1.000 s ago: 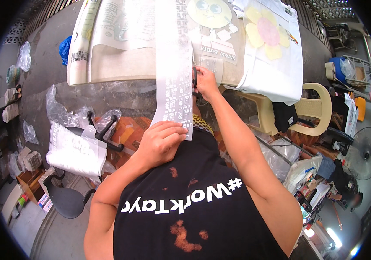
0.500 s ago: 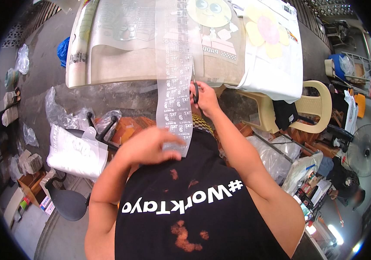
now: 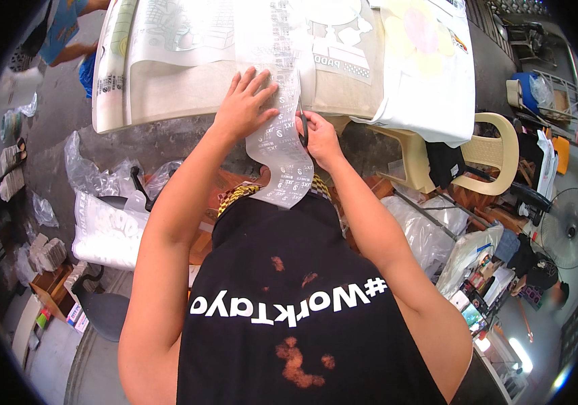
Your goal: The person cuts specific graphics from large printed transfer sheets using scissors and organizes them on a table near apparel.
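A long translucent film strip (image 3: 286, 169) with rows of small white print runs across the table, drops over its near edge and curls down to my lap. My left hand (image 3: 243, 106) lies open on the strip at the table edge, fingers spread. Just to the right, my right hand (image 3: 321, 142) grips a pair of scissors (image 3: 303, 129) by the black handle. The thin blade points away from me along the strip's right edge; whether the blades are apart is too small to tell.
A rolled film (image 3: 112, 67) and larger printed film sheets lie on the table (image 3: 188, 94). White fabric with a flower print (image 3: 424, 88) covers the right end. A beige plastic chair (image 3: 498, 162) stands at right, with a fan (image 3: 568, 226) beyond. Another person (image 3: 66, 34) is at upper left.
My left hand has moved from the strip's lower end near my chest up onto the table. The strip's loose end now curls. A person has come into view at upper left.
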`<control>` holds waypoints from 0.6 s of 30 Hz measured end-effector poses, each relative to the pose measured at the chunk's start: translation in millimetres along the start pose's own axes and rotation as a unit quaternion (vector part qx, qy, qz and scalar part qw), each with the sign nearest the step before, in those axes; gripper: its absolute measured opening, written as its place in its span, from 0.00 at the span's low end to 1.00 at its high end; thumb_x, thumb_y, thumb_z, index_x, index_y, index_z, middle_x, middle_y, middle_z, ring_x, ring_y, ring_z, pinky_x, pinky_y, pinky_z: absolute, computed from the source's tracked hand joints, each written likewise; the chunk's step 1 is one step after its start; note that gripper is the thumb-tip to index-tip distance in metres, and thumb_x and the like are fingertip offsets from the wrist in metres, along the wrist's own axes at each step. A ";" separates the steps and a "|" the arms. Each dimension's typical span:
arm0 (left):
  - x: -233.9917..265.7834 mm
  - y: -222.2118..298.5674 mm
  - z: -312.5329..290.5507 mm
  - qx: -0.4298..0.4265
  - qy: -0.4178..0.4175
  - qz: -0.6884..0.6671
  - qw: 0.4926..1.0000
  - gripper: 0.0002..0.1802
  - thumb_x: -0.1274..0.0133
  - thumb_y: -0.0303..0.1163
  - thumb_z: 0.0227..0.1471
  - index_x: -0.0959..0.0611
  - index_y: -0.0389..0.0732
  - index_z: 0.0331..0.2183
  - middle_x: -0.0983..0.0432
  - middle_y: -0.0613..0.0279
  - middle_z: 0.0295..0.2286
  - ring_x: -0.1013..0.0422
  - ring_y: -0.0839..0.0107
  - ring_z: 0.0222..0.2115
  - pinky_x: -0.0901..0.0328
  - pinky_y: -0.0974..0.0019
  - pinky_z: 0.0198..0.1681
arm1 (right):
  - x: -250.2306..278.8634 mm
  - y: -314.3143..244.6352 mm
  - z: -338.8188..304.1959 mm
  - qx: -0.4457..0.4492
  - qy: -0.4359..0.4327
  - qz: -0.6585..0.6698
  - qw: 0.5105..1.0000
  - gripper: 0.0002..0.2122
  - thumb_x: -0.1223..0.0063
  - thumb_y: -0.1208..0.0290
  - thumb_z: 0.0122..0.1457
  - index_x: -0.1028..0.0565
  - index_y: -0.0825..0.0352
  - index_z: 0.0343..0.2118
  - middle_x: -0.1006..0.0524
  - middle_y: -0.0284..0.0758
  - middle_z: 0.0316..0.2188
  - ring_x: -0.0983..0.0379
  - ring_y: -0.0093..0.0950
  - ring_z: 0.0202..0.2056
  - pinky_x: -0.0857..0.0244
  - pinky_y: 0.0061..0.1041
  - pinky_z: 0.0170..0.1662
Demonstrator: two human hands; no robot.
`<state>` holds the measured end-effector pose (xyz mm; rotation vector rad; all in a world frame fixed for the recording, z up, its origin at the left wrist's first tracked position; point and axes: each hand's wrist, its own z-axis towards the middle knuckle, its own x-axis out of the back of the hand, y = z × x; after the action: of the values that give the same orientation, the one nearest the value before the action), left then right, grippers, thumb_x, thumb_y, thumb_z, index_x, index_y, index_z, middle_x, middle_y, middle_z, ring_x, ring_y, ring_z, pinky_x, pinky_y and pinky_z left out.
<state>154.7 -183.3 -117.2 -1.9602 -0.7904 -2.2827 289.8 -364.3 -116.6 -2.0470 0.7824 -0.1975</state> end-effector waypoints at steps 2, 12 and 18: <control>1.3 -0.7 -1.5 0.003 -0.013 0.006 1.000 0.30 0.43 0.47 0.54 0.25 0.51 0.58 0.40 0.57 0.63 0.50 0.52 0.66 0.56 0.46 0.69 | 3.3 -12.4 -9.0 -0.042 -0.022 -0.008 0.999 0.16 0.42 0.66 0.64 0.27 0.68 0.51 0.26 0.25 0.23 0.34 0.14 0.22 0.42 0.17 0.23; -4.5 24.5 -45.4 0.023 -0.006 0.006 1.000 0.29 0.42 0.43 0.53 0.26 0.52 0.57 0.37 0.60 0.59 0.48 0.54 0.65 0.58 0.38 0.67 | 0.9 19.2 -62.8 -0.073 -0.017 0.009 0.997 0.17 0.41 0.67 0.63 0.27 0.69 0.51 0.26 0.26 0.23 0.34 0.15 0.20 0.42 0.18 0.22; -9.0 3.7 6.2 0.047 0.039 0.018 0.998 0.37 0.42 0.49 0.53 0.32 0.53 0.62 0.44 0.59 0.64 0.54 0.56 0.67 0.62 0.41 0.69 | 1.7 21.3 -56.8 -0.061 -0.010 -0.039 0.997 0.19 0.41 0.66 0.63 0.28 0.69 0.53 0.26 0.26 0.20 0.37 0.13 0.17 0.45 0.18 0.19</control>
<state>163.5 -186.8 -123.8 -1.8199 -0.8329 -2.2429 257.6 -413.4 -101.3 -2.1927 0.7186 -0.1772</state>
